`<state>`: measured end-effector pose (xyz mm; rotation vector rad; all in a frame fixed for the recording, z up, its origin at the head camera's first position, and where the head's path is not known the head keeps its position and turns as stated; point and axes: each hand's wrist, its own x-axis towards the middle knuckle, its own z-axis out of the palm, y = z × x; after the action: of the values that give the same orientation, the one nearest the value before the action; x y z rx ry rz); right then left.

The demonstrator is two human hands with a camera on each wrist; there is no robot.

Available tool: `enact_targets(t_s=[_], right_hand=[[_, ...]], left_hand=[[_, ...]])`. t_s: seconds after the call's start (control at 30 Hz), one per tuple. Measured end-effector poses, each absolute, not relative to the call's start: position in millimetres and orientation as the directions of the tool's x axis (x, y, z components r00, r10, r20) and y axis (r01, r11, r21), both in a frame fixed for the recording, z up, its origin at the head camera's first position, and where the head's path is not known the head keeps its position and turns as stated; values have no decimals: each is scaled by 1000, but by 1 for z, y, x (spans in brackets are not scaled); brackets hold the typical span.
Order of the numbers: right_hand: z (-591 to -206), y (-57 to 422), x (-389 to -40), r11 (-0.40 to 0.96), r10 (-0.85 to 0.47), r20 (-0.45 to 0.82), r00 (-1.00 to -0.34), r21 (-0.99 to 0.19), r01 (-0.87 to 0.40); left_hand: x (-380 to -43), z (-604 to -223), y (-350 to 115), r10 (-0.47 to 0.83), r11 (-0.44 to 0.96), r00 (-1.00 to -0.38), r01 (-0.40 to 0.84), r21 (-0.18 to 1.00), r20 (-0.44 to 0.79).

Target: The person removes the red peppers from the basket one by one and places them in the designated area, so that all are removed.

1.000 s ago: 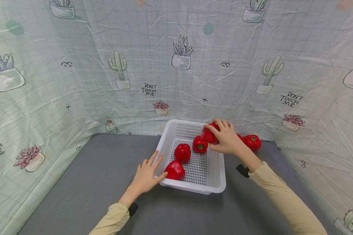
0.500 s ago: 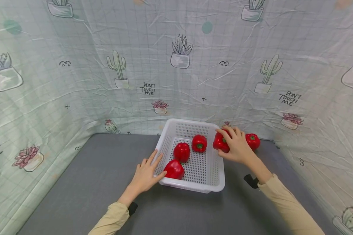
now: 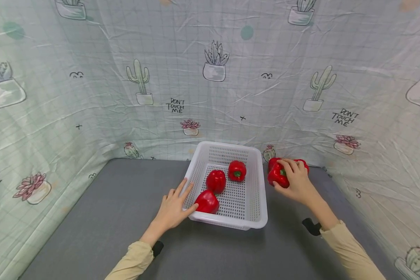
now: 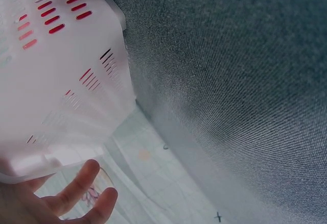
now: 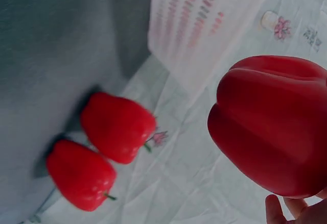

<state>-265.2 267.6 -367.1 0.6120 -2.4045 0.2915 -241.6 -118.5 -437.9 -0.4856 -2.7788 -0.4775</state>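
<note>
A white perforated plastic basket (image 3: pixel 227 222) stands mid-table with three red bell peppers in it: one at the near left corner (image 3: pixel 207 202), one by the middle (image 3: pixel 216 181), one farther back (image 3: pixel 237 171). My left hand (image 3: pixel 172 206) rests on the basket's left rim with spread fingers; the left wrist view shows its fingertips (image 4: pixel 91 169) past the rim. To the right of the basket, my right hand (image 3: pixel 296 182) holds another red bell pepper (image 5: pixel 271 124) above the table. Two more bell peppers (image 5: pixel 118 127) lie behind it on the table, partly covered by the hand in the head view.
Grey cloth covers the table (image 3: pixel 126 202). A pale curtain (image 3: pixel 168 85) printed with potted plants hangs behind and along both sides. The basket's right wall (image 5: pixel 204 35) rises close to the held pepper.
My right hand has carried the bell pepper from above the basket out over its right rim, toward the two peppers on the table. My left hand has stayed on the rim.
</note>
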Motion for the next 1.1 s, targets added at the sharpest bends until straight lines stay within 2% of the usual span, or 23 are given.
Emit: enact_targets(t_s=[0.2, 0.37, 0.63, 0.87, 1.1], right_hand=[[-379, 282, -262, 870, -309, 628, -714, -117, -479], [-392, 294, -262, 886, -285, 615, -735, -124, -447], [-408, 307, -268, 897, -258, 553, -792, -167, -409], [-421, 316, -280, 903, -267, 480, -836, -179, -391], [-425, 320, -294, 905, -290, 438, -851, -163, -393]], left_hand=[[-242, -439, -118, 272, 889, -905, 366, 274, 327], [-242, -438, -118, 274, 887, -906, 367, 278, 322], [-243, -438, -118, 272, 886, -907, 367, 284, 322], [-242, -438, -118, 273, 888, -904, 368, 274, 330], [-242, -438, -117, 272, 890, -903, 368, 269, 333]])
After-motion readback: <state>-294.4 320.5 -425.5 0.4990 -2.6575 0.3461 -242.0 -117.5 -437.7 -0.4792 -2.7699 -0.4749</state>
